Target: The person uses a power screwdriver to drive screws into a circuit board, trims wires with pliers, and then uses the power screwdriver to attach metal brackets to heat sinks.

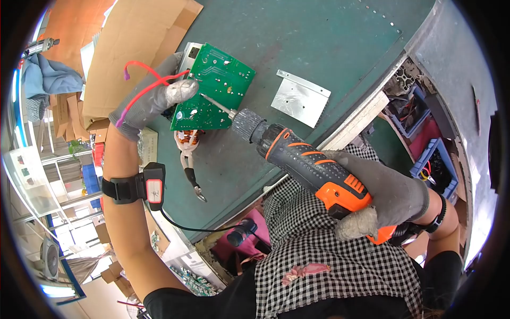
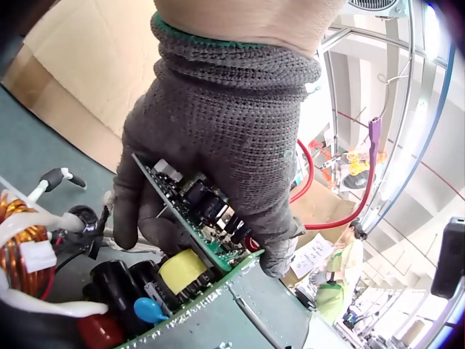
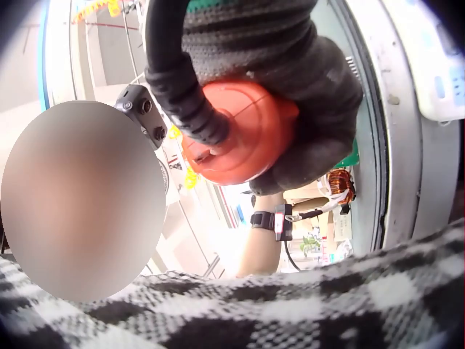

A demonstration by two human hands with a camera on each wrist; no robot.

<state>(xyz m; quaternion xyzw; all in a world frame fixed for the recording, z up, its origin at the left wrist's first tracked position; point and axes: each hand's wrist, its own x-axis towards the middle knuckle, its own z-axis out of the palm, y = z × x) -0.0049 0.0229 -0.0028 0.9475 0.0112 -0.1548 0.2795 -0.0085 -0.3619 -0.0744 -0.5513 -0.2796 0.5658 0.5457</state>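
Note:
My gloved left hand (image 1: 151, 95) grips a green circuit board (image 1: 220, 80) by its edge, thumb on the solder side. In the left wrist view its component side shows a yellow transformer (image 2: 183, 272), black capacitors and a smaller upright board (image 2: 196, 218) under the fingers. Red wires (image 1: 146, 90) with purple ends run over the hand. My gloved right hand (image 1: 380, 186) holds an orange and black electric screwdriver (image 1: 308, 165), its bit (image 1: 215, 105) pointing at the board with the tip close over it. A copper-wound coil (image 1: 188, 139) on white leads hangs at the board's lower edge.
A bent metal plate (image 1: 302, 98) lies on the green table (image 1: 329, 32) right of the board. Cardboard (image 1: 133, 53) stands at the left. Blue bins (image 1: 435, 165) sit below the table edge at the right. A dark cylindrical tool (image 1: 241, 232) lies near the front edge.

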